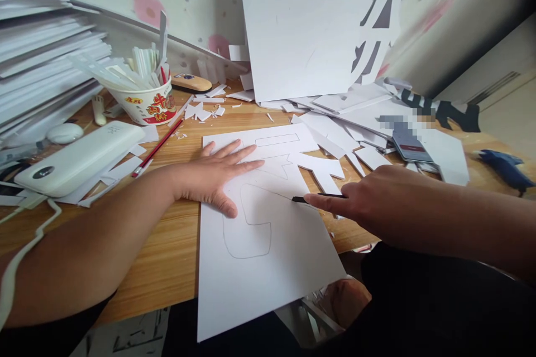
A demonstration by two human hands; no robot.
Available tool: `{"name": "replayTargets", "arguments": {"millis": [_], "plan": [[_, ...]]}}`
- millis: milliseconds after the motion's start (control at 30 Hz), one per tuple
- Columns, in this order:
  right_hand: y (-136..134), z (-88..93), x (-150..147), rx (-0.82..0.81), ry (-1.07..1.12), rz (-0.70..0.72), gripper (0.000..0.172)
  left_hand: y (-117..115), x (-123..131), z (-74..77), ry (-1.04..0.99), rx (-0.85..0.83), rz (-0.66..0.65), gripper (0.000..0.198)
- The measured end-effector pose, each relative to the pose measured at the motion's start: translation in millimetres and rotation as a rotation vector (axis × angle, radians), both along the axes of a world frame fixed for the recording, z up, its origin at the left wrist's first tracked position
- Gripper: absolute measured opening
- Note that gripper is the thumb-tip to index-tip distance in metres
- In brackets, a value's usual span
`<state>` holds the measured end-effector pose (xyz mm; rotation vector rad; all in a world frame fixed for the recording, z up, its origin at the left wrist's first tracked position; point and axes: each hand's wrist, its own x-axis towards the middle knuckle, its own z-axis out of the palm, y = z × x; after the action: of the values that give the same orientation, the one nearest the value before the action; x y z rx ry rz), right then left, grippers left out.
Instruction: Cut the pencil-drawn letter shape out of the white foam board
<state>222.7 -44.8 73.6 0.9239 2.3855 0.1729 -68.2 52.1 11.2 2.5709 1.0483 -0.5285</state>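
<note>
A white foam board (288, 268) with pencilled outlines lies on the wooden table, its lower end jutting past the front edge. My left hand (213, 173) is spread flat on its upper left part, fingers pointing right, holding nothing. In my right hand (371, 195) is a slim craft knife (299, 199) with a black blade, the index finger stretched along it. The blade's tip meets the board on a slanting line right of the large curved outline. Most of the knife's handle is hidden by my fingers.
A paper tub (144, 106) of glue sticks stands at the back left, near a white power bank (84, 159) and a red pencil (161, 142). White offcuts (326, 128), a phone (410, 142) and a blue glue gun (505, 170) lie right. An upright white board (305, 28) stands behind.
</note>
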Motion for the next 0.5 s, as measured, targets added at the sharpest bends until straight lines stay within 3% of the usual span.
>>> {"name": "replayTargets", "arguments": {"millis": [500], "plan": [[-11.8, -8.9, 31.8, -0.031, 0.194, -0.032, 0.087, 0.3, -1.7, -7.4, 0.001, 0.066, 0.003, 0.116]]}}
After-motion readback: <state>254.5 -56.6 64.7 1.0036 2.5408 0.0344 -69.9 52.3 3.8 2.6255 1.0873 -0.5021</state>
